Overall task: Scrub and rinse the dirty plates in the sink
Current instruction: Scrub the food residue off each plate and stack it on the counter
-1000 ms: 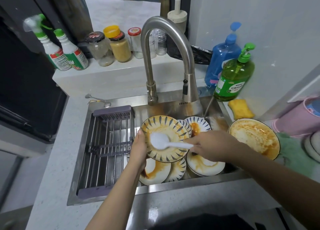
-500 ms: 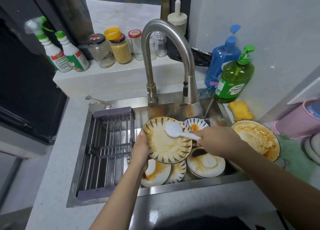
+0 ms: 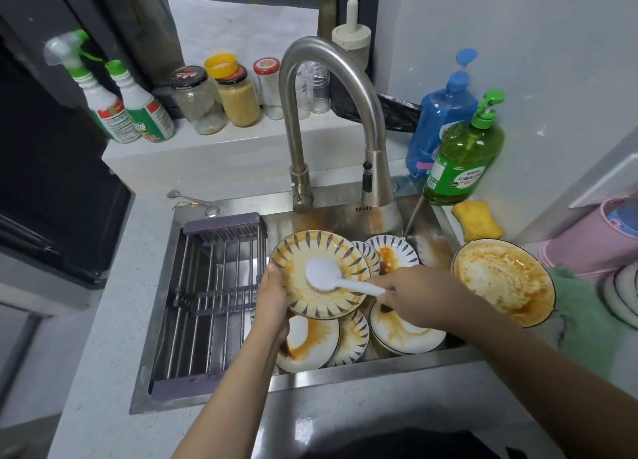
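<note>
The left hand (image 3: 272,299) grips the patterned plate (image 3: 321,306) above the sink (image 3: 345,372); the scrub brush (image 3: 326,275), gripped by the right hand (image 3: 417,294), is pressed on it. Scrubbing is underway; rinsing under the faucet (image 3: 376,182) seems next.

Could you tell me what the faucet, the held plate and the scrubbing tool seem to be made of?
Faucet: likely brushed stainless steel, grey with a dull sheen. Held plate: probably glazed ceramic, glossy with painted dark leaf marks. Scrubbing tool: seemingly white plastic, smooth and matte.
</note>
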Action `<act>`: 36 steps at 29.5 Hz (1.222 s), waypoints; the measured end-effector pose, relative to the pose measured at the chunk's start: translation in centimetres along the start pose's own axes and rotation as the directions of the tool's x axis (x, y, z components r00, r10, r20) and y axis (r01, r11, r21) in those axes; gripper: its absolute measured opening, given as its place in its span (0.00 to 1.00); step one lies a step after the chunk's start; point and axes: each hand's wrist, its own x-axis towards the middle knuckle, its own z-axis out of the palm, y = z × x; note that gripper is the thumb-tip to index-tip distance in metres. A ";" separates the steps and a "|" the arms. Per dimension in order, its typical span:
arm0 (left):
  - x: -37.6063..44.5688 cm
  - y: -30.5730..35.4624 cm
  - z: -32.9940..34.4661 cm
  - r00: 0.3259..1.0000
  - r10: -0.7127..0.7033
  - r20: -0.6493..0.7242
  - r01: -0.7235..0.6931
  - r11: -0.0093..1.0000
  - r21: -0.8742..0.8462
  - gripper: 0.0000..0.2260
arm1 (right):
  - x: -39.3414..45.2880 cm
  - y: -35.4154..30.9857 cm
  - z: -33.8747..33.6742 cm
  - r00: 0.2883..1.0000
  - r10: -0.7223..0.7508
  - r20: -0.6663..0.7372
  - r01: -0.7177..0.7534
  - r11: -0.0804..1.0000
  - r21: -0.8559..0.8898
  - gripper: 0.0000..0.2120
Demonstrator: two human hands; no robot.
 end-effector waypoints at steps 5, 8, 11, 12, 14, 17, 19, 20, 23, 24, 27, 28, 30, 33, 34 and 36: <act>0.0 -0.1 -0.4 0.998 -0.037 0.046 0.036 0.999 0.015 0.24 | 1.1 1.2 3.2 0.959 0.202 -0.201 -0.067 0.846 0.530 0.13; -0.3 0.2 -1.8 0.994 -0.057 0.090 0.056 0.998 0.015 0.24 | 1.4 2.4 4.2 0.925 0.339 -0.173 -0.152 0.746 0.649 0.14; -0.5 -0.2 -3.5 0.973 -0.168 0.157 0.179 0.982 -0.060 0.24 | 1.1 2.7 4.5 0.941 0.334 -0.051 -0.163 0.581 0.798 0.13; -0.6 -0.3 -3.7 0.963 -0.199 0.182 0.217 0.973 -0.084 0.25 | 1.0 2.6 4.7 0.955 0.298 0.007 -0.164 0.508 0.846 0.14; -0.7 -0.5 -3.5 0.945 -0.234 0.228 0.261 0.960 -0.100 0.25 | 1.2 2.3 5.3 0.970 0.211 0.120 -0.191 0.357 0.914 0.18; -0.8 -0.7 -2.9 0.926 -0.274 0.260 0.303 0.950 -0.080 0.25 | 1.8 1.9 6.5 0.967 0.112 0.228 -0.230 0.008 0.973 0.17; -0.7 -0.8 -2.8 0.923 -0.292 0.251 0.318 0.946 -0.067 0.25 | 2.2 2.0 6.8 0.968 0.046 0.246 -0.236 -0.156 0.959 0.15; -0.6 -0.9 -2.8 0.922 -0.299 0.245 0.322 0.945 -0.056 0.25 | 2.3 2.1 6.9 0.969 0.024 0.244 -0.236 -0.177 0.956 0.16; -0.3 -0.8 -2.9 0.921 -0.298 0.252 0.314 0.949 -0.026 0.26 | 2.5 2.2 7.3 0.970 0.039 0.239 -0.232 -0.139 0.963 0.15; -0.2 -0.7 -2.9 0.923 -0.291 0.251 0.300 0.954 0.001 0.25 | 2.6 2.2 7.5 0.969 0.058 0.239 -0.229 -0.144 0.963 0.14; -0.5 0.0 -2.3 0.945 -0.247 0.215 0.230 0.968 0.101 0.23 | 2.7 2.1 7.6 0.963 0.113 0.246 -0.221 -0.197 0.955 0.06; -0.8 0.2 -2.0 0.961 -0.210 0.180 0.185 0.972 0.147 0.22 | 2.7 2.0 7.7 0.959 0.134 0.251 -0.221 -0.204 0.954 0.06; -1.3 0.3 -1.6 0.992 -0.070 0.104 0.035 0.952 0.305 0.20 | 2.8 1.9 7.8 0.947 0.186 0.261 -0.223 -0.202 0.954 0.10; -2.0 0.3 -2.1 0.949 0.195 0.247 -0.311 0.702 0.641 0.32 | 2.9 1.8 7.8 0.929 0.255 0.268 -0.227 -0.179 0.957 0.07; -2.1 0.0 -2.4 0.893 0.235 0.384 -0.448 0.545 0.709 0.37 | 3.1 2.0 7.7 0.923 0.275 0.268 -0.229 -0.167 0.959 0.06; -2.5 -0.6 -2.5 0.735 0.248 0.631 -0.671 0.129 0.730 0.42 | 3.4 2.4 7.3 0.913 0.307 0.267 -0.229 -0.156 0.961 0.03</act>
